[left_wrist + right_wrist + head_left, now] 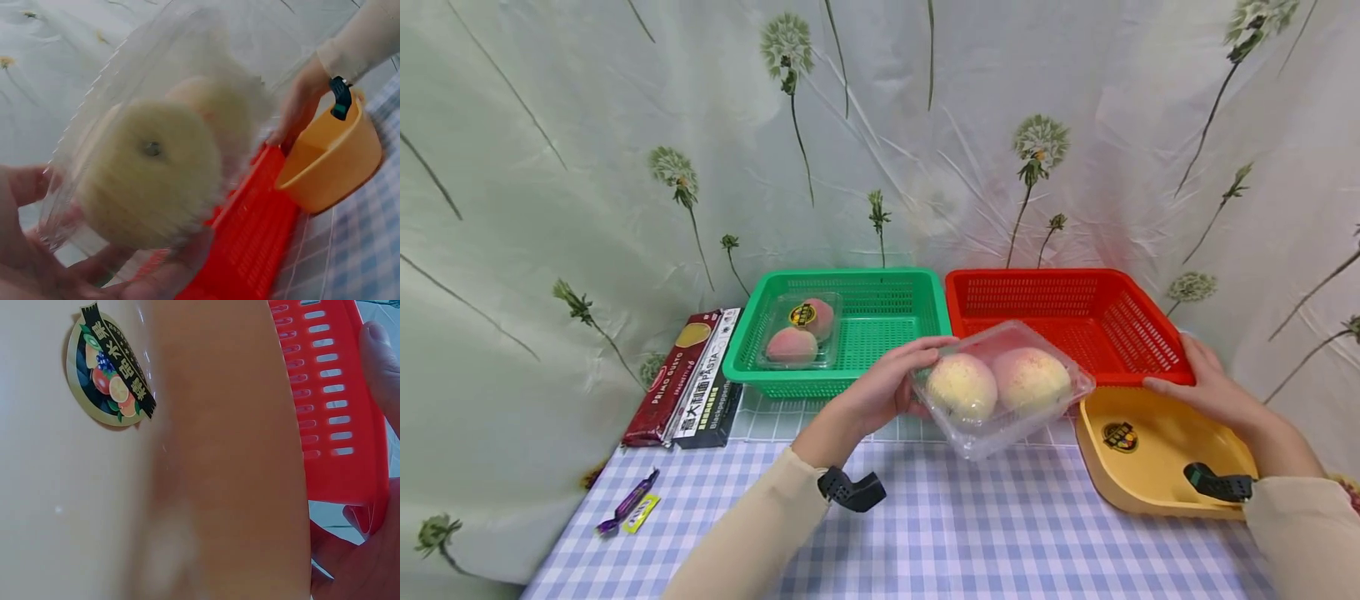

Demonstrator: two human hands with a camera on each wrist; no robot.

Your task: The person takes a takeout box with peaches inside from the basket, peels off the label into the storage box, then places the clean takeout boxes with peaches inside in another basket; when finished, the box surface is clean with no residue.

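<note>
1. White fabric backdrop (pixel 880 125), printed with dandelions on long stems, spanning the rear.
2. Bench (pixel 970 517), covered in blue-and-white checked cloth.
3. Red basket (pixel 1037 325) and green basket (pixel 880 342), both slotted plastic, side by side along the back of the bench, red at the right.
4. Yellow tub (pixel 1187 417), just in front of the red basket's right end.
5. Clear peach pack (pixel 1000 375), holding two pale yellow, pink-tinged fruits; raised and tilted above the bench, before the red basket. A second pack (pixel 801 329), with two pinker fruits, lies in the left half of the green basket.
6. Maroon spaghetti packet (pixel 673 383) and black-and-white pasta box (pixel 711 387), side by side, left of the green basket.
7. Right hand (pixel 1206 383): fingers and thumb bent over the rim at the red basket's right end, gripping it.
8. Left hand (pixel 904 375): fingers and thumb parted by the breadth of the clear peach pack, curled round its left end and holding it.
9. Purple sweet (pixel 628 500) and yellow sweet (pixel 641 514), adjacent at the bench's left.
10. Fruit label (pixel 111 369), dark and gold-edged, on the yellow tub.
</note>
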